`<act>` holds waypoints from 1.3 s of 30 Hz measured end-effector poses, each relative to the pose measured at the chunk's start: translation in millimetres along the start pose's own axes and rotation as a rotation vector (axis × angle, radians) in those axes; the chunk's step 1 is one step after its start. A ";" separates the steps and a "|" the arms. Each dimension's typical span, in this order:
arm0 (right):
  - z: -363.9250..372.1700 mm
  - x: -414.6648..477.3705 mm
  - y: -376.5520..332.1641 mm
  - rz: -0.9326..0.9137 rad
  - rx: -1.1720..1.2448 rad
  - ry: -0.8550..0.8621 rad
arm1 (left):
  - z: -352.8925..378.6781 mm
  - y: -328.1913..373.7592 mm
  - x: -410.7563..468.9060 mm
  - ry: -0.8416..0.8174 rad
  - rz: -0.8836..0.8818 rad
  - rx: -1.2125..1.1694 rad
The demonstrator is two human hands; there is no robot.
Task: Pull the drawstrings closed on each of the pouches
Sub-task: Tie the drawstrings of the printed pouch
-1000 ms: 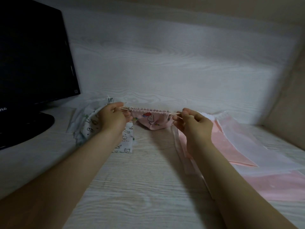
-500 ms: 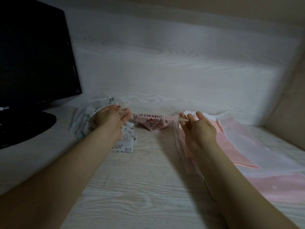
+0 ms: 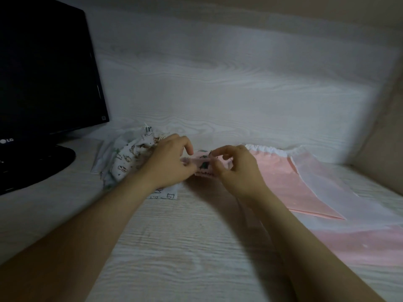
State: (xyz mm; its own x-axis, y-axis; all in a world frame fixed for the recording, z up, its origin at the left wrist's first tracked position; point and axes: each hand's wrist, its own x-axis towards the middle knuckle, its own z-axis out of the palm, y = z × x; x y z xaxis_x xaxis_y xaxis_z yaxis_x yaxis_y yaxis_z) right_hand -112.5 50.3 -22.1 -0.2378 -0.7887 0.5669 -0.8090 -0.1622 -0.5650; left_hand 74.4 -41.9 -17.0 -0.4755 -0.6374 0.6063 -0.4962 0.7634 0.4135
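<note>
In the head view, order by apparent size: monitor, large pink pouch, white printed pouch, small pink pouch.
1. monitor
2. large pink pouch
3. white printed pouch, partly behind left hand
4. small pink pouch, partly hidden by right hand

One brand mark, on the monitor.

The LG logo (image 3: 7,140), a round badge with the letters "LG" just to its right, stands in pale print on the lower bezel of the black monitor (image 3: 43,73) at the left of the view. A small square sticker (image 3: 104,117) sits at the bezel's lower right corner, too small to read. The dark prints on the white pouch (image 3: 128,158) and the small pink pouch (image 3: 204,165) are blurred little figures, not legible as letters.
</note>
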 end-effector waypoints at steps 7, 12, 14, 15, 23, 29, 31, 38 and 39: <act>14.4 2.7 15.4 -0.091 -0.347 -0.097 | 2.0 -1.7 -2.0 -0.073 0.092 0.012; 12.0 2.8 10.9 -0.044 -0.191 -0.013 | 6.9 -6.2 1.0 0.011 0.043 0.022; 13.2 1.2 7.5 -0.073 -0.165 -0.010 | 8.4 -7.9 1.9 0.019 0.003 0.031; 14.9 1.2 7.0 -0.087 -0.174 -0.016 | 9.4 -8.0 1.8 0.015 -0.009 0.048; 24.1 0.7 4.9 -0.080 -0.266 0.015 | 12.3 5.8 2.0 -0.008 -0.081 0.234; 25.0 -0.4 11.5 -0.060 -0.326 0.055 | 18.5 4.9 1.2 -0.087 -0.076 0.144; 22.0 -0.3 12.4 -0.082 -0.326 0.051 | 18.3 3.9 0.8 -0.113 -0.124 0.056; 14.2 -2.1 4.2 -0.095 -0.367 0.023 | 11.7 12.6 2.5 -0.211 -0.330 -0.323; 15.3 -1.8 5.6 -0.080 -0.371 0.019 | 11.2 13.9 3.8 -0.209 -0.354 -0.372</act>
State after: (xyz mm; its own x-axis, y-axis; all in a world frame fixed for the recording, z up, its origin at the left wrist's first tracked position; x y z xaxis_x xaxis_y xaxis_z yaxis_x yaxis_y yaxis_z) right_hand -108.4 41.8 -35.4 -0.1728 -0.7706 0.6134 -0.9643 0.0056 -0.2647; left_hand 57.6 -34.9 -16.6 -0.4791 -0.8400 0.2545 -0.3798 0.4598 0.8027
